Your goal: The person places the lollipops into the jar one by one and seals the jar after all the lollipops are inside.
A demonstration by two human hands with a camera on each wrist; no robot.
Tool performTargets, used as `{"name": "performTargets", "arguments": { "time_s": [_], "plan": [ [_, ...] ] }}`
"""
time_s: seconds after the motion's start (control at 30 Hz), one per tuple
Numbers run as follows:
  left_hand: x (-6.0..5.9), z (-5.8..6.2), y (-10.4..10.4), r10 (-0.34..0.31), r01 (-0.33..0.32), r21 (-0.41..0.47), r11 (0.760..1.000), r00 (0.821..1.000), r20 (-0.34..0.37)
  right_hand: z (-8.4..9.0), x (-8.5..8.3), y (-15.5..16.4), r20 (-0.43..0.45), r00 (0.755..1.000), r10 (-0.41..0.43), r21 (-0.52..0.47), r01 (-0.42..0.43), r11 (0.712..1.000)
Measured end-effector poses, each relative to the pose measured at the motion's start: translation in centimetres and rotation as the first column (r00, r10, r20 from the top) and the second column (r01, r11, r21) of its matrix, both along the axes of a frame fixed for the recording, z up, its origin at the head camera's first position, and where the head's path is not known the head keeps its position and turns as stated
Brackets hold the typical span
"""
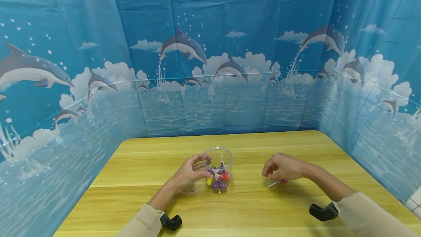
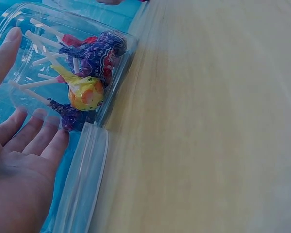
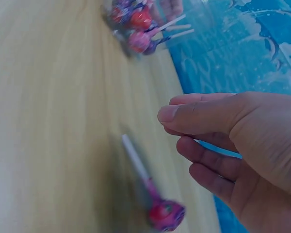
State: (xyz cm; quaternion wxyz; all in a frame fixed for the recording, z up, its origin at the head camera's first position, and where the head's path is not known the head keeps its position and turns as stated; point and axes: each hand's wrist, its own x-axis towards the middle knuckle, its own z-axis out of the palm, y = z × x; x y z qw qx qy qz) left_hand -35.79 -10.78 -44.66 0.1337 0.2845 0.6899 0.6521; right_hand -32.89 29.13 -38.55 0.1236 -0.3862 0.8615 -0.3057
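Observation:
A clear plastic jar (image 1: 229,164) stands upright on the table without its lid, with several wrapped lollipops (image 1: 215,184) in its lower part. My left hand (image 1: 192,171) holds the jar's left side, thumb in front and fingers round the back; in the left wrist view the fingertips (image 2: 52,120) show faintly through the plastic. Under that hand a clear round lid (image 1: 191,192) lies next to the jar. Over on the right, a pink-wrapped lollipop (image 3: 166,213) lies on the wood. My right hand (image 1: 285,166) hovers above it, fingers loosely bent, holding nothing.
The yellow wood-grain table (image 1: 243,211) extends around the jar. A blue dolphin-print curtain (image 1: 210,109) rises behind its back edge and along both sides. Each wrist carries a black device (image 1: 323,212) at the sleeve.

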Motion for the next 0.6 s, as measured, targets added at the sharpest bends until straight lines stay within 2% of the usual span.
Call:
{"name": "performTargets", "arguments": {
  "time_s": [0.17, 0.33, 0.43, 0.6],
  "plan": [
    [0.1, 0.2, -0.1, -0.003, 0.003, -0.004, 1.0, 1.0, -0.007, -1.7, 0.1, 0.6, 0.017, 1.0, 0.008, -0.032, -0.007, 0.999],
    [-0.1, 0.2, 0.0, 0.001, -0.001, -0.011, 1.0, 1.0, -0.003, -3.3, 0.1, 0.7, 0.044, 0.999, -0.029, -0.039, 0.03, 0.999],
    [-0.1, 0.2, 0.0, 0.0, 0.0, -0.015, 1.0, 1.0, -0.003, -3.8, 0.2, 0.9, 0.05, 0.997, -0.051, -0.05, 0.053, 0.997],
    [0.0, 0.0, 0.0, 0.006, -0.006, -0.023, 1.0, 1.0, -0.024, -4.0, 0.2, 0.9, 0.028, 0.999, -0.043, -0.053, 0.044, 0.998]
  ]
}}
